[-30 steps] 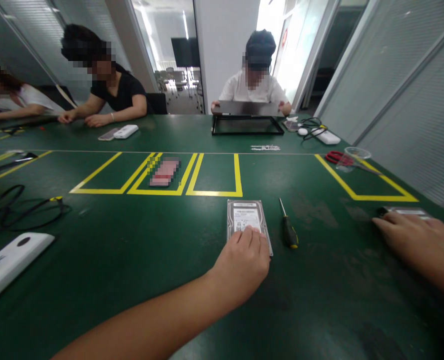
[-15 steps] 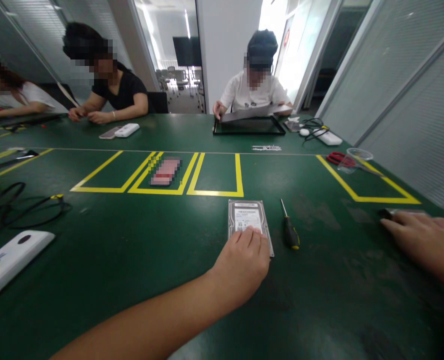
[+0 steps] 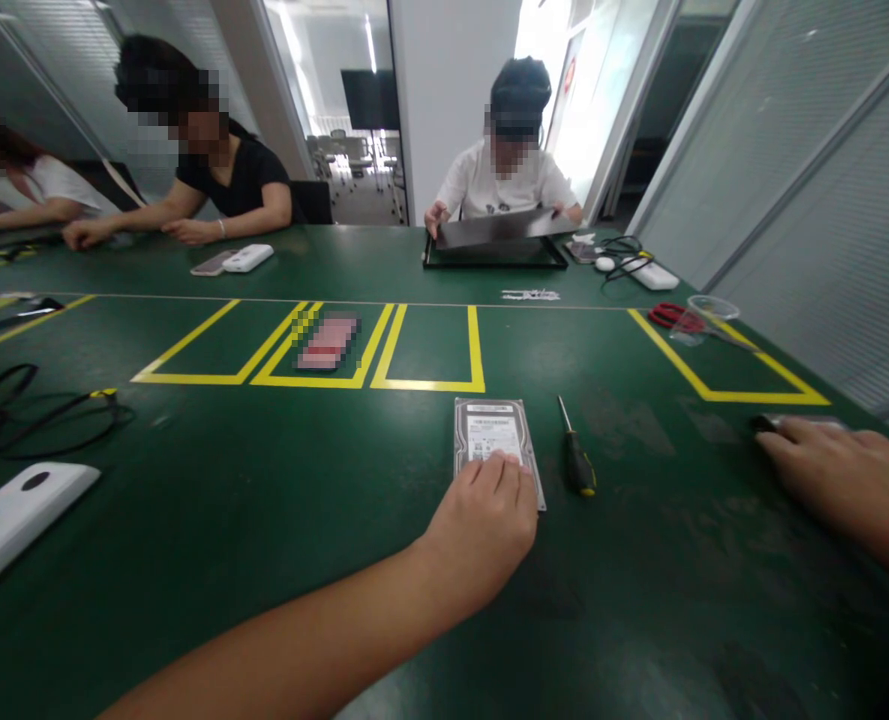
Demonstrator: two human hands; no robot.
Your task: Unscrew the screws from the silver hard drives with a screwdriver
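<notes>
The hard drive (image 3: 490,428) was held by the left hand (image 3: 487,520). The grip of the right hand (image 3: 838,470) could not be told

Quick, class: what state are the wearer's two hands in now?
Left hand: fingers bent on the hard drive; grip cannot be told.
Right hand: over a partly hidden object; grip cannot be told.

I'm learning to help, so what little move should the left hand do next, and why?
I'd say the left hand should probably steady the hard drive: it's touching the drive's near end, while the right hand is off to the side on a mostly hidden object, and a screwdriver lies loose beside the drive.
</notes>
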